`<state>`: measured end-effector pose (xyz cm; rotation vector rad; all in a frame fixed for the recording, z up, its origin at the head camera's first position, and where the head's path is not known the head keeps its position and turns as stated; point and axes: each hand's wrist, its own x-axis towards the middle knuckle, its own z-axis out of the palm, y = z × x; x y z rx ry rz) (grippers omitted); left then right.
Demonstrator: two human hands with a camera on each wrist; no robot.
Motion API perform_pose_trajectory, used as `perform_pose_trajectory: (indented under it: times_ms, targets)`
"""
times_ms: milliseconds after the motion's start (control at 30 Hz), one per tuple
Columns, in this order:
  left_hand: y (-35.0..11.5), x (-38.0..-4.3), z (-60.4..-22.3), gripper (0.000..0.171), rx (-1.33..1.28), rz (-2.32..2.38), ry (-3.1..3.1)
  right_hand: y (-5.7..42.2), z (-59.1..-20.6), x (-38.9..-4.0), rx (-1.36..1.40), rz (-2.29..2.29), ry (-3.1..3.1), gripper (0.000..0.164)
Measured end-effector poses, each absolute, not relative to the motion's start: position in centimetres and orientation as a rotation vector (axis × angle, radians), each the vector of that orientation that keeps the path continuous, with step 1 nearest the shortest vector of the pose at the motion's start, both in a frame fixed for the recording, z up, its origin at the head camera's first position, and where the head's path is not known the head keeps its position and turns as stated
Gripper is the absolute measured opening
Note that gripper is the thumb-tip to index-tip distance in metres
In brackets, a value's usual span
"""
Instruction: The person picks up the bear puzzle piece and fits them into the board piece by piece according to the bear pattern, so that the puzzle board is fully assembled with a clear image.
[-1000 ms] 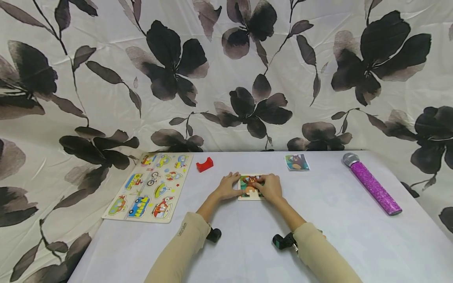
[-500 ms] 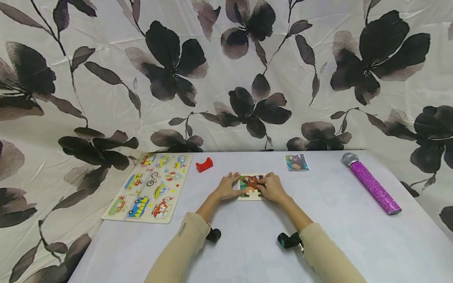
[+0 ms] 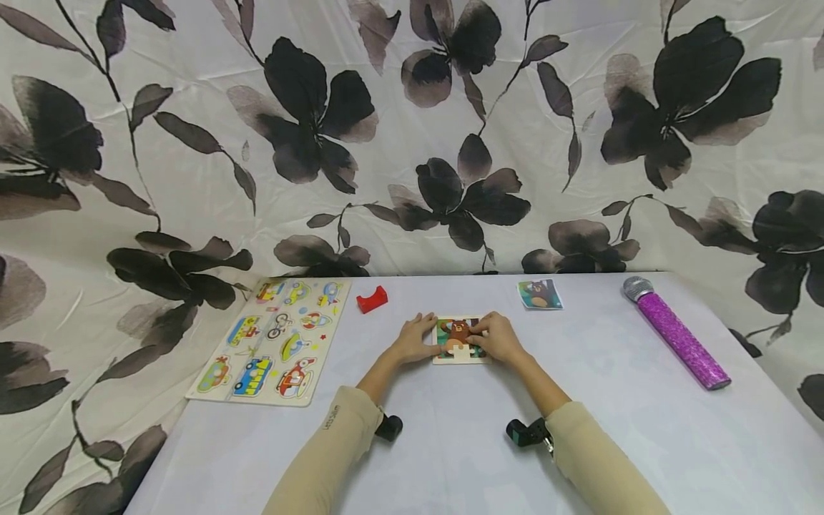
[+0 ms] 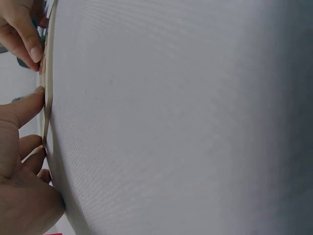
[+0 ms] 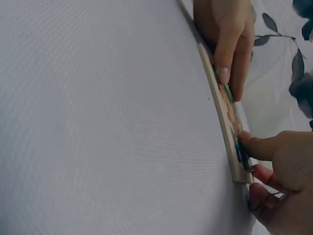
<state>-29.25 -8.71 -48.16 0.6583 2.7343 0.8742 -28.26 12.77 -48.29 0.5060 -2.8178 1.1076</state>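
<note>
Pale wood, by the look of it, round a small bear puzzle (image 3: 455,332) lying flat on the white counter (image 3: 444,443), between both hands. Left hand (image 3: 412,340) at the left edge, fingers apart and fairly straight, thumb touching near the closer left corner. Right hand (image 3: 499,339) at the right side, thumb and bent fingers pinching there; whether on one piece or the whole, impossible to tell. Pale jigsaw-shaped patch (image 3: 460,353) toward the near edge, perhaps an unfilled slot. Probably light and stiff, smooth on top, apt to skid if pushed sideways; not very fragile. Best steadied by opposite side edges, with fingertips pressing straight down. Well apart: red holder-like piece (image 3: 372,300), bear card (image 3: 540,295), vehicle board (image 3: 270,343) on the left, glittery pink microphone (image 3: 679,337) on the right.
</note>
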Motion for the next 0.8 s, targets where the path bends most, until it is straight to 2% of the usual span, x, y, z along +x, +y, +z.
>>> perform_pose_trajectory:
  times_ms: [267, 500, 667, 800]
  targets:
    - [-8.8, -29.6, -48.1, 0.072, 0.680, 0.886, 2.737, 13.2, -47.3, -28.0, 0.686, 0.932, -2.852, 0.020]
    - [-8.9, -29.6, -48.3, 0.073, 0.683, 0.894, 2.738, 13.5, -47.6, -28.6, 0.508, 1.170, -2.863, 0.019]
    - [-8.8, -29.5, -48.3, 0.073, 0.664, 0.891, 2.736, 14.5, -49.7, -30.6, 0.719, 1.161, -2.829, 0.024]
    - [-8.7, -29.4, -48.4, 0.073, 0.653, 0.884, 2.736, 14.6, -49.7, -30.6, 0.778, 1.124, -2.829, 0.025]
